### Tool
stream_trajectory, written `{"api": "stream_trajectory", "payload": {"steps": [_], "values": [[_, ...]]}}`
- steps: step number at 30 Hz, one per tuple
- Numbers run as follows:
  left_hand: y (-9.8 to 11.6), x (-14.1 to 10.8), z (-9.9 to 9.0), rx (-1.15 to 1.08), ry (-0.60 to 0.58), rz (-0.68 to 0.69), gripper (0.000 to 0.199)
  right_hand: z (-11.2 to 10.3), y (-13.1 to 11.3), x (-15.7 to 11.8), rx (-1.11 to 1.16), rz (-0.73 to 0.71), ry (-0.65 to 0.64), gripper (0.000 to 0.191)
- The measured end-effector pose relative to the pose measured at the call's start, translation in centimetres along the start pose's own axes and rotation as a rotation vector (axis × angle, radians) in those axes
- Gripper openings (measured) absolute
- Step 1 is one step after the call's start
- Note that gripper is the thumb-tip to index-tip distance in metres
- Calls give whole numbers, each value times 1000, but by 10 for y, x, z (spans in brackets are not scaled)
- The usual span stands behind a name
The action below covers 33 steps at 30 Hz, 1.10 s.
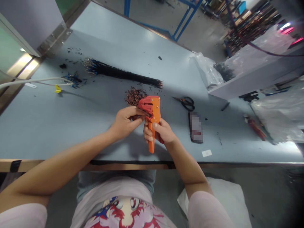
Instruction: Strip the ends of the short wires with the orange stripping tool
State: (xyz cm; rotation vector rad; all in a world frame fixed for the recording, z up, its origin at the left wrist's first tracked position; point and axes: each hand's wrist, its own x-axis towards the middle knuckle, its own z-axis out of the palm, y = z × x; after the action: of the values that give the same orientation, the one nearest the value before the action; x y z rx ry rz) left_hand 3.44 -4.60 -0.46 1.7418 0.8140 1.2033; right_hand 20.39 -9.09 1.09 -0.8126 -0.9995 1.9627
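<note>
The right hand point(159, 132) has its grip closed around the handles of an orange plastic wire-stripping tool point(152, 117), which stands nearly upright over the near part of the pale grey-blue table point(47, 123), head up and handle tips pointing toward the person. The left hand point(125, 121) sits just left of that grip, its thumb and fingers pinched narrow at the tool's red jaws; what it pinches is too small to make out, likely a thin wire end.

Just beyond the two hands, touching the far side of the tool's head in this view, lies a small heap of dark stripped wire ends point(134, 95). Farther out and to the left of the grips stretches a long bundle of black wires point(121, 73) with bare tips fanned at its left end. To the right of the right grip, near but apart, lie black-handled scissors point(186, 102), and nearer the table edge a dark flat phone-like object point(196, 127), blurred. Clear plastic bags point(277, 117) lie well off to the right.
</note>
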Motion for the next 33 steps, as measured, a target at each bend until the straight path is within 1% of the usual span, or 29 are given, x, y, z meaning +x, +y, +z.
{"api": "stream_trajectory", "payload": {"steps": [4,11,18,21,24,28,31,33], "values": [[1,1,0,3,-1,1,15,1,-1,0,-19,20,14,39],[1,1,0,-3,-1,20,16,3,-2,0,-30,19,24,37],[-1,1,0,52,-7,-38,13,2,-1,3,-41,36,121,39],[-3,3,0,84,13,-55,13,2,-1,5,-55,45,140,40],[-4,5,-2,112,-4,-62,13,2,0,6,-54,59,163,39],[-12,8,-8,230,-35,-53,13,-4,2,11,0,77,214,35],[-24,11,-15,301,-43,-46,12,-15,3,15,73,110,185,35],[-34,15,-21,388,-47,-41,10,-23,2,18,115,126,164,37]]}}
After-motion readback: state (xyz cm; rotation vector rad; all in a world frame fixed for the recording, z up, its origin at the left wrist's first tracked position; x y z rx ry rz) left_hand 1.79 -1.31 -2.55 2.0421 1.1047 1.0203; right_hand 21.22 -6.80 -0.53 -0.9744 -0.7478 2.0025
